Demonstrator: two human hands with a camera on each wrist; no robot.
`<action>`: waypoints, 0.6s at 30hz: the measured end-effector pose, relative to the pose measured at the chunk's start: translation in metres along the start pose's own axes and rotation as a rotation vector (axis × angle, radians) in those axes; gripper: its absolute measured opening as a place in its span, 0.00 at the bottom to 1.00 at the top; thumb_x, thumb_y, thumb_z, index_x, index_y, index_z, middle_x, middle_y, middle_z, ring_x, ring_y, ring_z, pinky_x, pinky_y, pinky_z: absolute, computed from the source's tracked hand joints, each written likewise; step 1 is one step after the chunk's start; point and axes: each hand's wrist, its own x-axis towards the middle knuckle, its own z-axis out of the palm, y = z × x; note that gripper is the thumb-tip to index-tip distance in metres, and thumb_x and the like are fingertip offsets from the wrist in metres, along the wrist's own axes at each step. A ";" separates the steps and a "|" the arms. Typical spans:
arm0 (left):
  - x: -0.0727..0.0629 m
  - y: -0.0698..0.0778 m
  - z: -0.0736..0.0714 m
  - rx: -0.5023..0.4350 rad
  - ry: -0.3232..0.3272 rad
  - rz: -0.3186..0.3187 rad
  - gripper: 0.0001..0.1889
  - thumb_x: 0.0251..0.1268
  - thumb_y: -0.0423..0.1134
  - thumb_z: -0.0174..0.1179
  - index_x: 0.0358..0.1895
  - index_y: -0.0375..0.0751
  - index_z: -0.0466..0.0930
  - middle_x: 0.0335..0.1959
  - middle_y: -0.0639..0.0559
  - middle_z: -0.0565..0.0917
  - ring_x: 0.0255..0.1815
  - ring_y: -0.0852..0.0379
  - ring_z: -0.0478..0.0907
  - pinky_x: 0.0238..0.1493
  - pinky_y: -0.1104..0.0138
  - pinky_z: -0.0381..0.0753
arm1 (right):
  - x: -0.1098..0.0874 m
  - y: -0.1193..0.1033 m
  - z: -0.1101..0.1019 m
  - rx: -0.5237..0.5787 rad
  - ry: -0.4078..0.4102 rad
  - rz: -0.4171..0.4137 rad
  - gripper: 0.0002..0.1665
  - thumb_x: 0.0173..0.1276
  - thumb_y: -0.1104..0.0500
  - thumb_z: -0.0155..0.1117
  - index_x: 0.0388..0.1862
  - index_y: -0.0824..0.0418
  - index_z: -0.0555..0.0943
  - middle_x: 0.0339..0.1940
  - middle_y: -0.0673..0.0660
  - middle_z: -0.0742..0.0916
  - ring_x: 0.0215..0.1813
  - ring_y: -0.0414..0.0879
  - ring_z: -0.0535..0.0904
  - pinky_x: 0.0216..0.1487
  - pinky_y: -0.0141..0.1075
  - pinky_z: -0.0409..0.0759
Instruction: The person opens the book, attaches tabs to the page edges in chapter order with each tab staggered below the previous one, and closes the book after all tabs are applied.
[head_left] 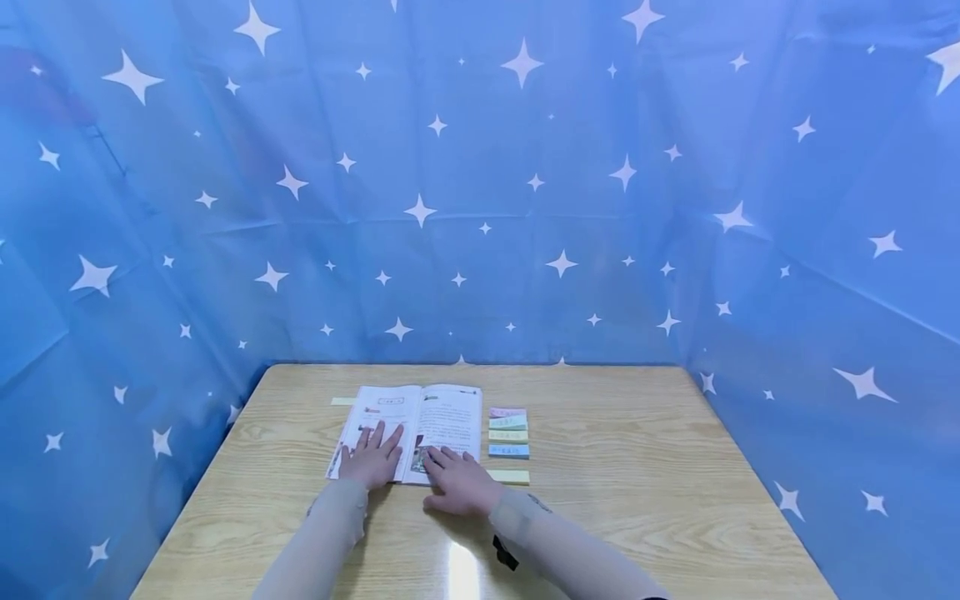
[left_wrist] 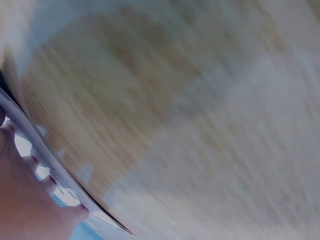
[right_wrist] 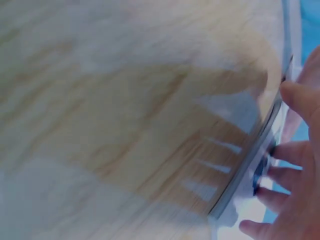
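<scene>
An open book [head_left: 450,417] with printed text and small colour pictures lies on the wooden table. My left hand [head_left: 372,460] rests on the lower part of its left page, fingers spread. On the lower right page my right hand [head_left: 461,485] lies with straight fingers, its thumb out toward the near edge. In the left wrist view, the left hand [left_wrist: 30,200] touches the page along the book's edge [left_wrist: 65,175]. The right wrist view has the right hand [right_wrist: 297,185] over the book's edge [right_wrist: 245,172], thumb near the border.
Right of the book lie several coloured paper strips with handwriting, among them a pink one [head_left: 507,412] and a blue one [head_left: 509,451]. A yellow strip [head_left: 510,477] lies nearer, and another pale strip [head_left: 342,401] touches the upper left. A blue starred curtain [head_left: 480,275] surrounds the table [head_left: 637,500].
</scene>
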 end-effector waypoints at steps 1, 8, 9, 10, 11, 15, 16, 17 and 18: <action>0.000 0.001 -0.001 0.001 -0.001 -0.002 0.28 0.77 0.52 0.34 0.77 0.55 0.53 0.78 0.43 0.46 0.77 0.36 0.37 0.67 0.32 0.31 | 0.001 -0.001 -0.001 0.006 -0.003 -0.011 0.46 0.67 0.34 0.55 0.76 0.56 0.60 0.77 0.54 0.62 0.76 0.54 0.56 0.70 0.57 0.60; 0.001 0.000 0.003 0.015 0.007 -0.001 0.28 0.77 0.53 0.34 0.77 0.56 0.54 0.78 0.43 0.48 0.77 0.35 0.39 0.66 0.31 0.32 | 0.014 -0.007 -0.001 0.041 -0.025 -0.036 0.45 0.68 0.34 0.54 0.77 0.54 0.58 0.78 0.50 0.60 0.77 0.55 0.52 0.70 0.61 0.57; 0.002 -0.001 0.004 0.018 0.009 0.000 0.28 0.77 0.53 0.34 0.77 0.56 0.54 0.78 0.43 0.48 0.77 0.35 0.39 0.66 0.31 0.32 | 0.016 -0.007 -0.001 0.046 -0.025 -0.030 0.45 0.68 0.34 0.53 0.77 0.53 0.58 0.78 0.49 0.60 0.77 0.55 0.51 0.70 0.61 0.56; 0.003 -0.002 0.005 0.021 0.010 0.000 0.28 0.77 0.54 0.34 0.77 0.57 0.53 0.78 0.43 0.48 0.77 0.36 0.38 0.66 0.31 0.32 | 0.018 -0.007 0.000 0.052 -0.025 -0.022 0.45 0.69 0.33 0.53 0.77 0.52 0.58 0.78 0.48 0.60 0.77 0.55 0.50 0.70 0.61 0.56; 0.003 -0.002 0.005 0.017 0.011 -0.001 0.28 0.77 0.54 0.35 0.77 0.57 0.54 0.78 0.43 0.48 0.77 0.36 0.38 0.66 0.31 0.32 | 0.020 -0.007 0.002 0.054 -0.024 -0.015 0.44 0.69 0.33 0.52 0.77 0.52 0.58 0.78 0.47 0.59 0.77 0.55 0.50 0.71 0.61 0.55; 0.004 0.000 0.003 0.011 0.034 -0.005 0.27 0.76 0.54 0.37 0.76 0.58 0.57 0.78 0.44 0.51 0.76 0.36 0.41 0.66 0.30 0.35 | 0.028 -0.006 0.003 0.040 -0.013 0.008 0.44 0.69 0.32 0.51 0.77 0.50 0.58 0.77 0.45 0.60 0.78 0.54 0.49 0.71 0.61 0.55; 0.004 0.000 0.002 0.012 0.041 -0.005 0.27 0.76 0.54 0.38 0.76 0.58 0.57 0.77 0.44 0.52 0.76 0.36 0.42 0.66 0.30 0.36 | 0.030 -0.006 0.003 0.030 -0.012 0.011 0.44 0.69 0.32 0.51 0.77 0.50 0.58 0.77 0.44 0.60 0.78 0.53 0.49 0.70 0.61 0.55; 0.004 0.000 0.002 0.015 0.048 -0.005 0.27 0.76 0.53 0.39 0.75 0.58 0.58 0.77 0.44 0.54 0.76 0.36 0.44 0.66 0.30 0.38 | 0.031 -0.006 0.004 0.019 -0.009 0.012 0.44 0.69 0.32 0.51 0.77 0.50 0.59 0.77 0.44 0.60 0.78 0.53 0.50 0.70 0.61 0.56; 0.004 0.000 0.001 0.023 0.054 -0.007 0.27 0.76 0.53 0.39 0.75 0.58 0.59 0.77 0.45 0.55 0.76 0.36 0.45 0.66 0.30 0.39 | 0.033 -0.006 0.004 0.012 -0.008 0.015 0.44 0.69 0.32 0.51 0.77 0.50 0.59 0.77 0.44 0.60 0.78 0.53 0.50 0.70 0.61 0.57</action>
